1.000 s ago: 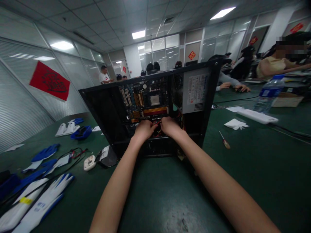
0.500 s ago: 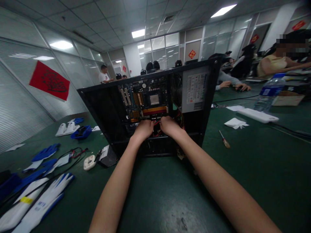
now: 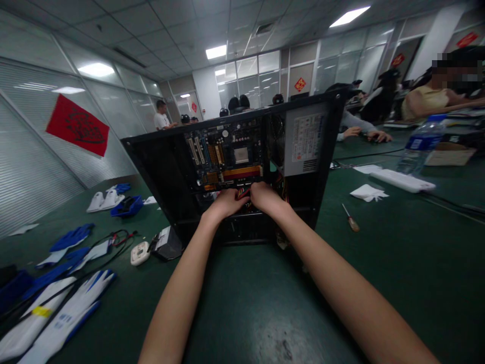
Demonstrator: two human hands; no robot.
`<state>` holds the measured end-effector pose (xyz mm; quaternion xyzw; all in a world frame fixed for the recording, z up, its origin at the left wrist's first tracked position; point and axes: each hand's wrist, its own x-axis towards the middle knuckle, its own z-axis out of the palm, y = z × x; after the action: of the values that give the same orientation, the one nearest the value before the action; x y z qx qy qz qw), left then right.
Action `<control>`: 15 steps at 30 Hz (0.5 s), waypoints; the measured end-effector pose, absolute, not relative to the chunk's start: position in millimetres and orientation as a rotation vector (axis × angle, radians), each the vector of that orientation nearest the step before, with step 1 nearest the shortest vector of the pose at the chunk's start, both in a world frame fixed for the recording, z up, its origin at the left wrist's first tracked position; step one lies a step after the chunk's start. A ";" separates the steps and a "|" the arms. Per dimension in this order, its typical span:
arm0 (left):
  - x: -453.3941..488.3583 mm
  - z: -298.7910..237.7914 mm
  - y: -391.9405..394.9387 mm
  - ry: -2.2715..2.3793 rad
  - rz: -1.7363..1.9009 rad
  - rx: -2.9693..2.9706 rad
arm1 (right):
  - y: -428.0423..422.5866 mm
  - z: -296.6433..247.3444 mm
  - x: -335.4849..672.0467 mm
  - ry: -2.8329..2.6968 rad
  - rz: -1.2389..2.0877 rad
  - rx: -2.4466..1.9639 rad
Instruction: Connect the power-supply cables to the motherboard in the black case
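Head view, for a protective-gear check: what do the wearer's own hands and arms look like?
Both the left hand and right hand are ungloved. The forearms are bare, with no sleeve, watch or bracelet showing. Whether any rings are worn, I cannot tell.

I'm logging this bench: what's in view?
case: 1, black, centre
motherboard: 1, dark, inside
power supply: 1, grey, inside
wires: several, multicoloured, inside
gloves: several, blue-white, left
bins: 2, blue, left
gadget: 1, white, left
block: 1, dark, left
screwdriver: 1, brownish, right
bottle: 1, clear, right
power strip: 1, white, right
table: 1, green, beneath
people: several, varied clothing, background
left hand: 1, bare, in case
right hand: 1, bare, in case
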<state>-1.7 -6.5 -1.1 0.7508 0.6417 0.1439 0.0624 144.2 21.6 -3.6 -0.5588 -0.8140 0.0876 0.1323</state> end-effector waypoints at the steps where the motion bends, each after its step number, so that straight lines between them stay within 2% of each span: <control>1: -2.0 -1.4 -6.5 1.951 0.427 2.275 | 21.2 -3.3 144.2 -2.361 0.260 -1.621; 15: 2.0 3.7 -13.9 2.081 0.371 2.241 | 20.6 -5.0 143.6 -2.341 0.233 -1.612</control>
<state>2.0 -13.9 3.7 0.7270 0.6753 0.1204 0.0304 143.6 20.6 -5.0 -0.5594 -0.8122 0.0809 0.1442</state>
